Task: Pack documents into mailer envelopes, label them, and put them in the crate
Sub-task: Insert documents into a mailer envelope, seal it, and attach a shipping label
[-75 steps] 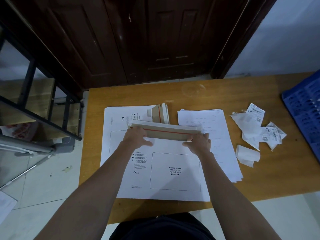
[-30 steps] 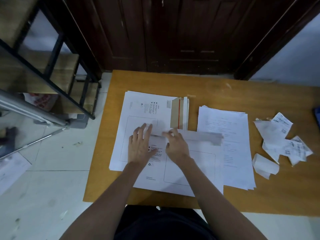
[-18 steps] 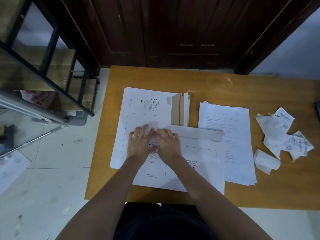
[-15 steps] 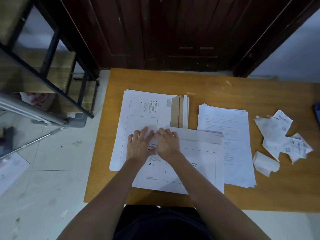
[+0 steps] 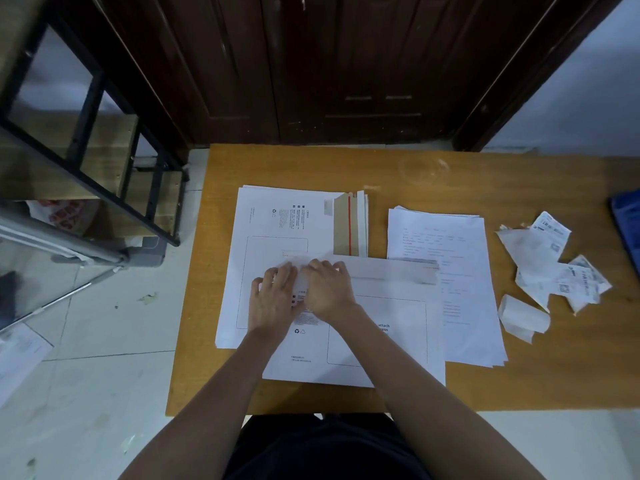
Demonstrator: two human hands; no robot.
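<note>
Mailer envelope: flat white card, rectangular.

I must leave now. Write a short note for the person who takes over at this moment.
Left hand and right hand: both flat, pressing the folded flap of the top mailer at its left end.
Spare mailers lie under it, documents to its right, labels further right.
Done: flap folded.
Left: press the rest of the flap, label the mailer, crate it.
</note>
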